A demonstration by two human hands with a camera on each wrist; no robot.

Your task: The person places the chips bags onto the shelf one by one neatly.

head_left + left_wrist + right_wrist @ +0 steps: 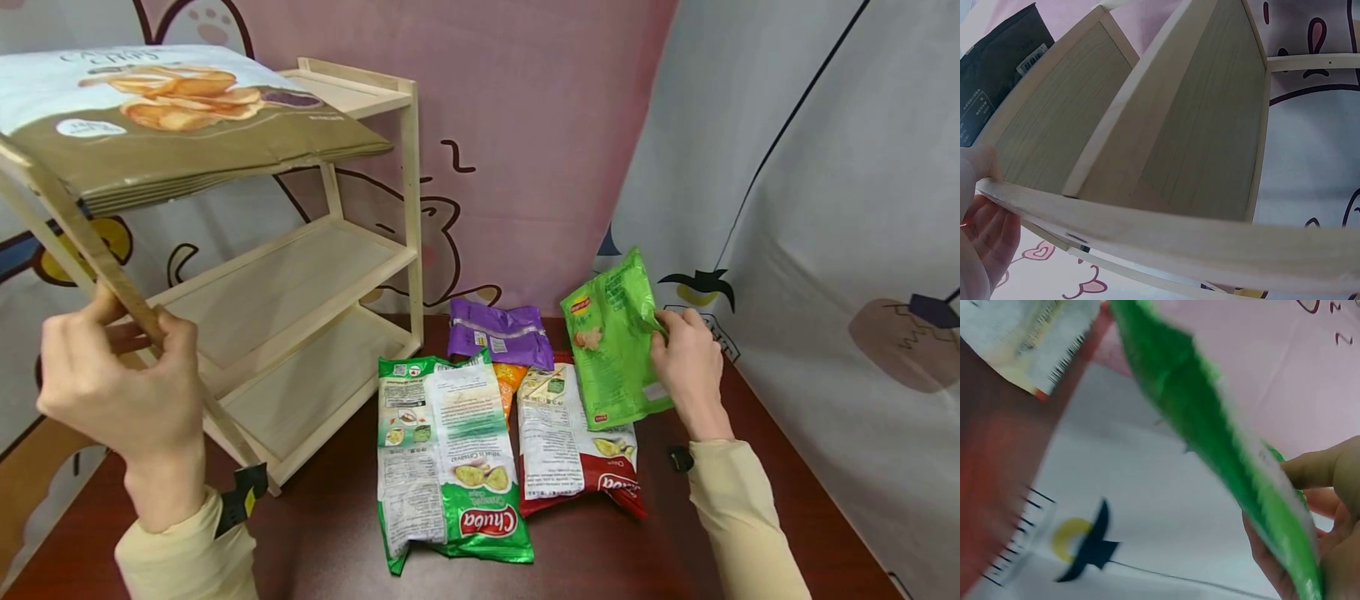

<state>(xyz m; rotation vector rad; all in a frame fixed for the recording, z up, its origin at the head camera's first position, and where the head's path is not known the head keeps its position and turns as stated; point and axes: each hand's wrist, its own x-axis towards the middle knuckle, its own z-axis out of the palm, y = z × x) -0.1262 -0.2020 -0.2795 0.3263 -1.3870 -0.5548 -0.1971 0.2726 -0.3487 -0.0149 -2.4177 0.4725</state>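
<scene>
My left hand (123,387) grips the front upright of a wooden shelf rack (408,183), thumb and fingers curled round the post (1166,228). In my right hand (692,367) a light green snack bag (618,342) is pinched by its right edge. It hangs tilted over a red and white Chuba chip bag (551,442), overlapping it in the head view. Close up in the right wrist view, the green bag (1210,444) appears edge-on between thumb and fingers. A green and white Chuba bag (450,458) lies on the dark table left of the red one.
A large brown and white chip bag (195,125) lies on the rack's top shelf, its corner jutting out. The lower shelves (277,267) are bare. Behind the Chuba bags lie a purple bag (501,332) and an orange bag (508,383). Printed curtains (555,150) hang behind the table.
</scene>
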